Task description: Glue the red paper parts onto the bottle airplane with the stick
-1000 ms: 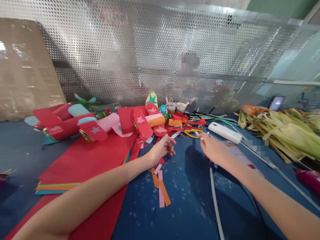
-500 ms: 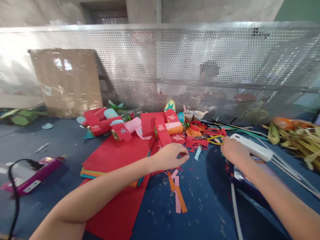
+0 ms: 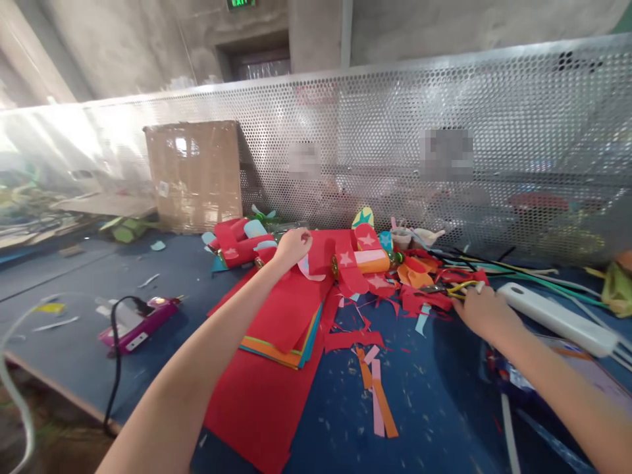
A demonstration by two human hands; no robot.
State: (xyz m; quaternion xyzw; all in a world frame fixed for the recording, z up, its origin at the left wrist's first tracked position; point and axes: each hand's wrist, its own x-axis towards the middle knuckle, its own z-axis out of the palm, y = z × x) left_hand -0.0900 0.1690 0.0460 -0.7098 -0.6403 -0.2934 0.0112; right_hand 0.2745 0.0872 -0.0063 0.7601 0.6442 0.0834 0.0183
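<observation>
My left hand (image 3: 293, 245) is stretched out over a bottle wrapped in red and pink paper (image 3: 264, 253), with its fingers loosely curled and a small gap by the thumb. It covers part of that bottle, and I see nothing held in it. On the right, my right hand (image 3: 482, 311) has its fingers closed at the yellow handle of a pair of scissors (image 3: 460, 288). The scissors lie among red paper scraps (image 3: 419, 299). Another bottle, in orange, pink and red paper with stars (image 3: 372, 261), lies between my hands.
A stack of coloured paper (image 3: 276, 316) lies on larger red sheets (image 3: 251, 411). Pink and orange strips (image 3: 378, 405) lie nearer me. At right is a white glue gun (image 3: 557, 319); at left, a purple power strip (image 3: 143, 326). Cardboard (image 3: 195, 174) leans on a perforated metal screen (image 3: 375, 138).
My left hand has moved away and to the left, from above the paper's right edge to the wrapped bottle. My right hand stays at the scissors. The view has turned left.
</observation>
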